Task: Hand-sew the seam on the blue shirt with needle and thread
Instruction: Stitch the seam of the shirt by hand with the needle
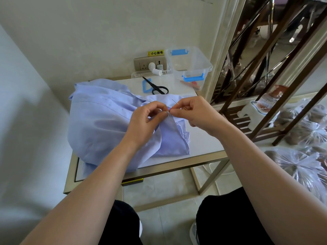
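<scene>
Seated at a small white table [203, 145], with one blue shirt [106, 121] heaped over its left and middle, a folded edge raised toward the centre. Pinches that raised edge with the left hand [146, 119], thumb and curled fingers closed on the cloth. Pinches one needle [175, 102] in the right hand [196, 112], fingertips tight on its lower end, just beside the left hand's fingertips and close over the seam. Runs slantwise, long axis from lower right at the fingers to upper left, free end pointing up and away toward the wall; point or eye, cannot tell. Thread too fine to make out. Behind the shirt, on the same table: one pair of black scissors [154, 85], blades pointing to the far left; one clear plastic box [191, 62] with two blue clasps; one flat clear lid [146, 85] with a blue handle. On the floor to the right, several knotted plastic bags [300, 165].
</scene>
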`<state>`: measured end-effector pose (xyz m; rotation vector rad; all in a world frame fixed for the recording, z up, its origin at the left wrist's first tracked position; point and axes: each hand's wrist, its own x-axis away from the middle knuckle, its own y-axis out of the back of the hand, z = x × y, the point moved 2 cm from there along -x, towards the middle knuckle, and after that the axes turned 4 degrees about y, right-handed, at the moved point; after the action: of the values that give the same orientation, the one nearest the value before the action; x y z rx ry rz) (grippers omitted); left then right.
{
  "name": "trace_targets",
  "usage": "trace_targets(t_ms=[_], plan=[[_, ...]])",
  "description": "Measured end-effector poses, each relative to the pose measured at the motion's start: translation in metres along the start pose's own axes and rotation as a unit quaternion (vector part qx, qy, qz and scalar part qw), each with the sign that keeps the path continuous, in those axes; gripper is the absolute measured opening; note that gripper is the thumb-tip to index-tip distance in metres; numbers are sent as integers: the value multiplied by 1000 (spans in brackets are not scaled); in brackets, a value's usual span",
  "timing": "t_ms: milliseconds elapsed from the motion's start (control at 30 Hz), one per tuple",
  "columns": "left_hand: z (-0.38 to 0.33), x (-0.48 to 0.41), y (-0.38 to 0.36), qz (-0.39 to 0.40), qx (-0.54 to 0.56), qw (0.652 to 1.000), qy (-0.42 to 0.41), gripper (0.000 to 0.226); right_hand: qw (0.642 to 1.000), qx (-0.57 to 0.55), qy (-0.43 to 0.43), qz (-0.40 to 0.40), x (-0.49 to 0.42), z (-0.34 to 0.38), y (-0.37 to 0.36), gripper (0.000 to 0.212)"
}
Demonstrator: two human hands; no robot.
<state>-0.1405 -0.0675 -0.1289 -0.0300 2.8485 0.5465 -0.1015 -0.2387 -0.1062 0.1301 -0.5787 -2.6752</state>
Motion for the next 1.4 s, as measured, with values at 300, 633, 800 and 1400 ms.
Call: trace_targets(t_ms=[300,633,800,1400], plan=[[2,0,0,-2,-6,1000,5,6,968,-2,-56,-245,-4,-15,28,25],[0,-1,-2,-3,-4,1000,-2,7,999,6,-27,-36,0,0,6,16],[2,-1,-1,-6,-6,1000,8,5,982,30,-42,-183,-4,-9,18,10],[-2,-1,-3,1,1,1000,9,6,1000,10,-13,12,3,2,1,10]])
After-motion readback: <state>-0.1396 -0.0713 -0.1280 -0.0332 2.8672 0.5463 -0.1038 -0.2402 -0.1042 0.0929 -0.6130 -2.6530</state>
